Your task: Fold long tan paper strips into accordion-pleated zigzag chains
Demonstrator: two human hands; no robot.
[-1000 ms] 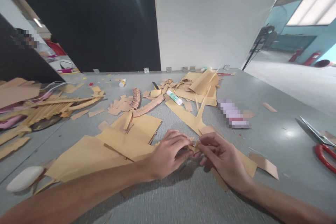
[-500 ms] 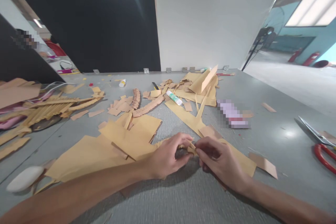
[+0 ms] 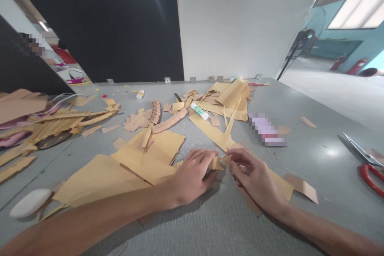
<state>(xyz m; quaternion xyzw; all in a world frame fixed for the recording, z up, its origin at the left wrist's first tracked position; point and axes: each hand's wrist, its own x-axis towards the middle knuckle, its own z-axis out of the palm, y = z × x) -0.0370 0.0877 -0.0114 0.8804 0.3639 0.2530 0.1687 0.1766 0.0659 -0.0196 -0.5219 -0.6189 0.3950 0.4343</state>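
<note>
My left hand (image 3: 193, 175) and my right hand (image 3: 256, 176) meet over the grey table (image 3: 210, 224), both pinching a small folded piece of tan paper (image 3: 218, 163) between their fingertips. The fingers of each hand are curled closed on it. Large tan paper sheets (image 3: 144, 160) lie under and to the left of my left hand. A long tan strip (image 3: 214, 132) runs away from my hands toward the back of the table.
A glue stick (image 3: 199, 111) lies mid-table among several paper scraps and a chain of folded pieces (image 3: 169, 122). Red-handled scissors (image 3: 367, 164) lie at the right edge. Cardboard strips (image 3: 57, 124) pile at the left. A white oval object (image 3: 30, 203) sits near left.
Both hands stayed together on the small paper piece, shifting slightly and reworking their finger grip on it. Nothing else on the table moved.
</note>
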